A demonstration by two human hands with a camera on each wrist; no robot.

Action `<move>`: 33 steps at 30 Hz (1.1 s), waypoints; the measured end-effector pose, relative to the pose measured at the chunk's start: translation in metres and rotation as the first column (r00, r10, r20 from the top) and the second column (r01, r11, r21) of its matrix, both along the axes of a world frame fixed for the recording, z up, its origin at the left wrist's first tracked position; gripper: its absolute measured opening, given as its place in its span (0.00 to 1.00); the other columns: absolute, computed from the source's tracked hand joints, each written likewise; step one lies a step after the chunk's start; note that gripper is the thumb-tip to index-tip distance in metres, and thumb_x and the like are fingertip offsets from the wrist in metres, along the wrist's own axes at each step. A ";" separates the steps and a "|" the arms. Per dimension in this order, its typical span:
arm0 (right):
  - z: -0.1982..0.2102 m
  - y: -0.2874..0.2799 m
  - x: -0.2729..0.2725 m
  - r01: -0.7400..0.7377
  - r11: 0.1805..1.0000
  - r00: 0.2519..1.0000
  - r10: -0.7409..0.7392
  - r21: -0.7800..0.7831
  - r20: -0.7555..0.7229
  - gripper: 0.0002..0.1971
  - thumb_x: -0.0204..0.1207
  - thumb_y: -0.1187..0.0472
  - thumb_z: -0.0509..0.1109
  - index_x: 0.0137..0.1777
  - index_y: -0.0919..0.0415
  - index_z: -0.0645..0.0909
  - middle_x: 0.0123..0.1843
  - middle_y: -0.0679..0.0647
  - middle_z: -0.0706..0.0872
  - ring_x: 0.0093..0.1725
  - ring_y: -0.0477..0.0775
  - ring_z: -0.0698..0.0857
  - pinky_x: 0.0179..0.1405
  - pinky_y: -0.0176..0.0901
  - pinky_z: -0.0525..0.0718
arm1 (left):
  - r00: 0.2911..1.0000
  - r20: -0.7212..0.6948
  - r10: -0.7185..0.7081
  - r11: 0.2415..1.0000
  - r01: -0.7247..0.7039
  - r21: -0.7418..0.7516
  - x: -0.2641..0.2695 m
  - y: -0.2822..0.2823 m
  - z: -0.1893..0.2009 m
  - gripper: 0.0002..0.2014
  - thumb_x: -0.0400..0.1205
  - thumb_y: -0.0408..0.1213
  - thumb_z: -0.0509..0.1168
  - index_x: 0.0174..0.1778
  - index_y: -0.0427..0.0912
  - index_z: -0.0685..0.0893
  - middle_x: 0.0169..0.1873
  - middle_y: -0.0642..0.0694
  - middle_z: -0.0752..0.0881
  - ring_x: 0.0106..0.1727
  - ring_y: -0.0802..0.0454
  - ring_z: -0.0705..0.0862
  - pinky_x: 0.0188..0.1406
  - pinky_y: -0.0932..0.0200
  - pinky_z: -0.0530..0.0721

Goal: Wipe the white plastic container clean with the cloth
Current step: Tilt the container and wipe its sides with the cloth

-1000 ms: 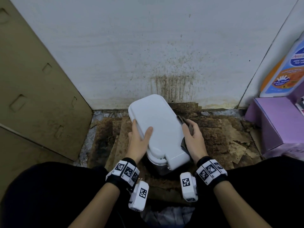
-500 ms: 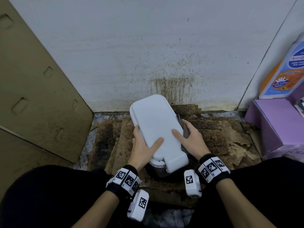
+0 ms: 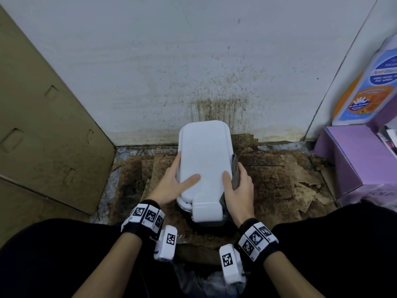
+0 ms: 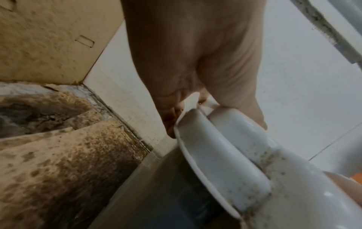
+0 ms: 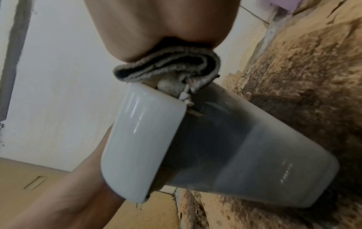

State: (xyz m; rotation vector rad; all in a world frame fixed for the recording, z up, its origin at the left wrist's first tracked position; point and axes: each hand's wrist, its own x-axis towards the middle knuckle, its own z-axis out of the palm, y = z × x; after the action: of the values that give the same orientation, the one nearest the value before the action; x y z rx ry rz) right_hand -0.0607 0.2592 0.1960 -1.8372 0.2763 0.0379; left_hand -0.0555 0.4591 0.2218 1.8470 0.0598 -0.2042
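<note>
The white plastic container (image 3: 204,160) stands on the stained floor by the wall, its lid facing up and its latch tab (image 3: 207,209) toward me. My left hand (image 3: 174,181) grips its left side, thumb on the lid, fingers round the rim (image 4: 188,139). My right hand (image 3: 238,186) holds the right side with a folded grey cloth (image 3: 235,171) pressed between palm and container, thumb lying on the lid. In the right wrist view the cloth (image 5: 168,69) is bunched under my palm above the latch (image 5: 141,145) and the translucent body (image 5: 245,155).
Torn, mould-stained cardboard (image 3: 290,179) covers the floor. A cardboard panel (image 3: 43,117) leans at the left. A purple box (image 3: 352,160) and a detergent bottle (image 3: 369,87) stand at the right. The white wall (image 3: 193,61) behind is spattered.
The container has turned from slanting left to nearly straight. My right thumb came up onto the lid, and both hands shifted slightly with it.
</note>
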 end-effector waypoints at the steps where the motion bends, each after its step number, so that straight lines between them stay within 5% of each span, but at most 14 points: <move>1: -0.002 0.001 -0.001 0.013 0.999 1.000 -0.013 0.033 0.003 0.31 0.86 0.44 0.64 0.86 0.48 0.63 0.79 0.51 0.72 0.81 0.54 0.68 0.81 0.60 0.70 | 1.000 -0.004 -0.007 1.000 0.007 0.000 0.001 0.002 0.000 0.36 0.84 0.46 0.74 0.81 0.74 0.62 0.70 0.75 0.82 0.73 0.66 0.82 0.72 0.51 0.84; 5: -0.004 0.002 -0.003 0.113 0.971 0.994 -0.113 0.211 -0.014 0.25 0.89 0.51 0.61 0.85 0.49 0.68 0.78 0.47 0.77 0.76 0.48 0.76 0.75 0.50 0.76 | 1.000 -0.016 -0.019 1.000 0.019 0.016 0.000 0.007 -0.003 0.37 0.84 0.46 0.74 0.83 0.73 0.61 0.70 0.72 0.83 0.71 0.64 0.84 0.71 0.47 0.86; 8: -0.001 0.001 -0.005 0.143 0.955 0.989 -0.145 0.260 -0.012 0.23 0.90 0.55 0.60 0.83 0.51 0.72 0.73 0.44 0.80 0.70 0.45 0.79 0.68 0.41 0.78 | 0.999 -0.037 -0.001 0.996 0.004 0.091 -0.001 0.006 0.001 0.38 0.82 0.52 0.75 0.80 0.78 0.60 0.70 0.60 0.82 0.72 0.58 0.79 0.75 0.45 0.80; 11: -0.005 0.000 -0.002 0.167 0.948 0.985 -0.172 0.270 -0.006 0.19 0.90 0.55 0.60 0.79 0.51 0.77 0.67 0.45 0.86 0.67 0.49 0.84 0.69 0.49 0.82 | 0.995 -0.077 0.059 0.918 -0.024 0.397 0.000 0.010 0.006 0.40 0.81 0.60 0.72 0.84 0.76 0.55 0.75 0.47 0.62 0.76 0.53 0.59 0.82 0.41 0.64; 13: -0.007 0.000 0.001 0.159 0.950 0.986 -0.168 0.270 0.012 0.16 0.89 0.56 0.59 0.72 0.50 0.82 0.60 0.46 0.89 0.61 0.51 0.87 0.66 0.54 0.85 | 0.997 -0.069 -0.020 0.847 0.054 0.529 -0.002 0.010 0.010 0.43 0.85 0.62 0.65 0.90 0.65 0.47 0.86 0.50 0.47 0.87 0.48 0.47 0.88 0.40 0.51; 16: -0.010 0.008 -0.001 0.115 0.941 0.992 -0.125 0.317 0.011 0.14 0.90 0.56 0.58 0.66 0.48 0.85 0.55 0.46 0.91 0.58 0.51 0.89 0.64 0.59 0.86 | 0.991 -0.005 -0.134 0.820 0.114 0.561 -0.009 0.003 0.017 0.37 0.89 0.62 0.56 0.91 0.63 0.47 0.89 0.60 0.35 0.89 0.58 0.33 0.88 0.45 0.40; 23: -0.009 0.027 -0.001 -0.137 0.847 0.989 0.146 0.514 0.023 0.15 0.91 0.56 0.59 0.71 0.50 0.83 0.65 0.46 0.90 0.68 0.48 0.86 0.74 0.57 0.80 | 0.991 -0.056 -0.124 0.786 0.133 0.603 -0.012 -0.007 0.011 0.34 0.91 0.62 0.43 0.91 0.58 0.38 0.89 0.58 0.31 0.88 0.62 0.29 0.87 0.49 0.28; 27: -0.022 0.031 0.004 -0.024 0.764 0.991 0.104 0.645 -0.086 0.16 0.90 0.54 0.60 0.72 0.50 0.83 0.67 0.50 0.90 0.68 0.54 0.87 0.75 0.60 0.80 | 0.998 0.068 0.005 0.804 -0.044 0.593 -0.016 0.004 0.004 0.32 0.92 0.59 0.46 0.92 0.55 0.47 0.91 0.58 0.43 0.90 0.60 0.40 0.91 0.45 0.38; 33: -0.045 0.041 -0.002 0.043 0.863 0.998 -0.015 0.503 -0.060 0.21 0.90 0.49 0.58 0.82 0.44 0.72 0.77 0.42 0.81 0.77 0.45 0.78 0.81 0.56 0.75 | 0.972 0.232 0.043 0.760 -0.183 0.623 -0.020 0.017 -0.010 0.35 0.89 0.63 0.48 0.91 0.52 0.56 0.91 0.53 0.55 0.91 0.56 0.51 0.91 0.46 0.52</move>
State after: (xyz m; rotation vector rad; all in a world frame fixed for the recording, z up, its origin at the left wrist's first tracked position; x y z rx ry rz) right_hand -0.0624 0.3004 0.1509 -1.3083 0.2998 0.1282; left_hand -0.0753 0.4764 0.2123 2.5389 0.1092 0.1182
